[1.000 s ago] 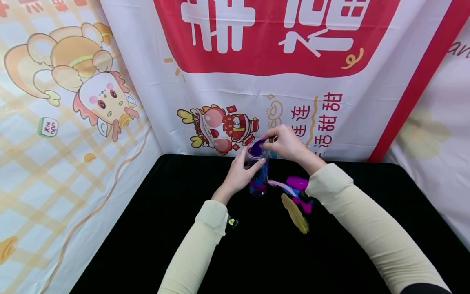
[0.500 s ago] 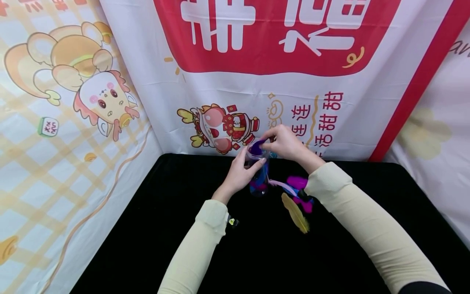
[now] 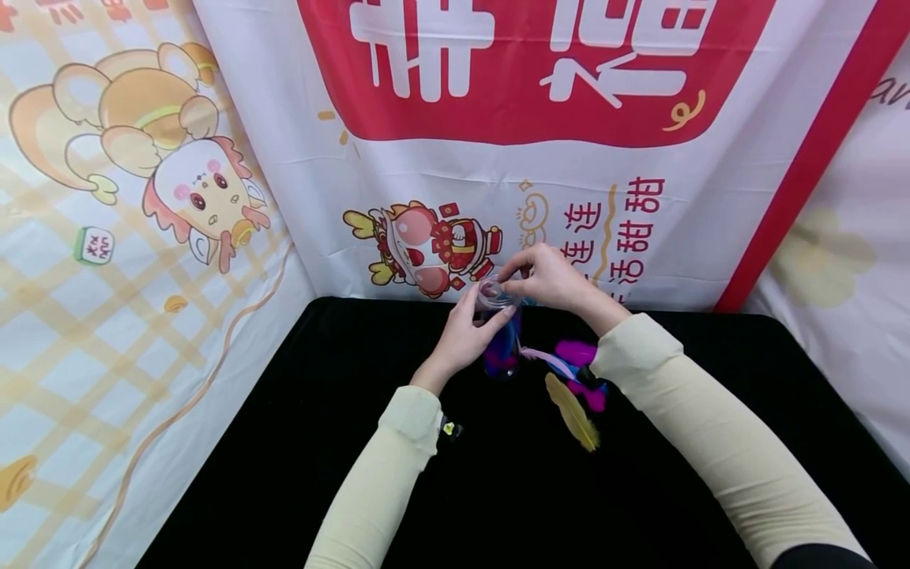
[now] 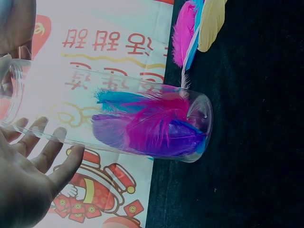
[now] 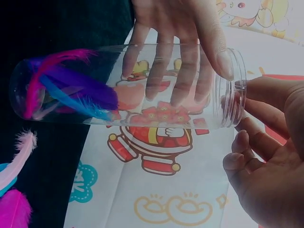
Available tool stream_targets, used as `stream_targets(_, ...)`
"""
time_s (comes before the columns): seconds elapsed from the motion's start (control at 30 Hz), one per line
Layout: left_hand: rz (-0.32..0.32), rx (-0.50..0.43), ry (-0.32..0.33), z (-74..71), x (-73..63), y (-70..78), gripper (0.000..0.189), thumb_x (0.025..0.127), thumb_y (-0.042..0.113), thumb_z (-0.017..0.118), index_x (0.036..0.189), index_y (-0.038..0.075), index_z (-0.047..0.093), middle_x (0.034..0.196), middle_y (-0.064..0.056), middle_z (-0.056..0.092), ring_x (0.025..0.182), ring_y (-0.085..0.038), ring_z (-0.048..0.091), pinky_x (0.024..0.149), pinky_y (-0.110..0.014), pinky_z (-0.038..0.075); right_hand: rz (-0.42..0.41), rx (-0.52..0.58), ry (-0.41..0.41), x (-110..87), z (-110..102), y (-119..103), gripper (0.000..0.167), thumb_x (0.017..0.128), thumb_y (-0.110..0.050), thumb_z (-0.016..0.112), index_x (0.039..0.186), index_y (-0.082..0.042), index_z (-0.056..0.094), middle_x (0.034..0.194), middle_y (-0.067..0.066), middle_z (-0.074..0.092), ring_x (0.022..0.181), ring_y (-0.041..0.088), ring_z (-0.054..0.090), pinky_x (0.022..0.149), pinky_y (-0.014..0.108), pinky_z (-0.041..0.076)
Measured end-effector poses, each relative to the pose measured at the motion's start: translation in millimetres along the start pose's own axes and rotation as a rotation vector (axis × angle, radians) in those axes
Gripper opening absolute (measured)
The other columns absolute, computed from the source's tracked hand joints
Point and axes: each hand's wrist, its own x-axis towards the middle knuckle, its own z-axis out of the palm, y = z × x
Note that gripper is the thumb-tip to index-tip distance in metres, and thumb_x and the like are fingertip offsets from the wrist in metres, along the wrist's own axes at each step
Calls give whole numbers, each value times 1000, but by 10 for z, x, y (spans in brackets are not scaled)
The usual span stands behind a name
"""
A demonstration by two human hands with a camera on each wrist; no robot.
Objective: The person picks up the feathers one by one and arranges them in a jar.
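A clear jar (image 3: 502,348) stands upright on the black table, its lidless mouth facing up. My left hand (image 3: 462,336) grips it just below the threaded neck, fingers on one side and thumb on the other. In the left wrist view a purple feather (image 4: 107,130), a magenta feather (image 4: 154,114) and a blue feather (image 4: 118,100) lie in its lower part. My right hand (image 3: 550,276) hovers at the mouth, its fingertips touching or close to the rim. Its fingers are loosely bent, and nothing shows between them in the right wrist view.
Right of the jar lie a yellow feather (image 3: 572,412), a pale pink feather (image 3: 550,361) and magenta feathers (image 3: 576,353), with blue partly hidden among them. A white printed cloth (image 3: 398,174) hangs directly behind the table's far edge. Another patterned cloth (image 3: 142,316) hangs on the left.
The purple feather that my right hand pinched at the mouth has dropped down into the jar. My right fingers have loosened at the rim; my left hand has stayed in place.
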Motion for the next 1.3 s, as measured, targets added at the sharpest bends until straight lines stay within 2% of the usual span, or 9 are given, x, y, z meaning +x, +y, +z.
stream_targets(0.23,-8,-10,-4,-1,-1,14,73,98,48,67,158,18,35,150,-7,45,136,-23,49,106,-53,48,5,19,-3,-24,-37,10,17,94,-13,72,107,-4,79,102,8,75,91,22,64,79,40,52)
stream_targets(0.33,-13,-23,-7,-7,-2,22,71,98,47,67,157,21,36,151,-8,44,136,-25,49,107,-55,46,9,31,-4,-41,-52,10,18,94,-14,73,108,-4,79,104,8,75,93,22,65,80,42,53)
stream_targets(0.6,-6,4,11,-2,10,13,70,96,56,65,155,30,37,149,-2,46,133,-19,52,105,-53,49,-7,31,2,-87,-88,7,13,94,-12,73,104,-6,79,104,8,76,96,24,67,84,43,54)
stream_targets(1.0,-2,-17,10,-5,-12,30,69,97,53,66,155,28,37,149,-5,46,134,-23,51,105,-53,48,-19,52,-6,-167,-137,49,14,95,-15,74,106,-8,78,101,8,75,93,23,67,83,42,54)
stream_targets(1.3,-18,7,16,9,-8,24,72,97,54,65,156,26,36,150,-6,45,134,-22,51,105,-52,49,-32,46,7,-218,-175,50,13,95,-13,74,105,-8,78,101,8,76,96,24,67,83,44,55)
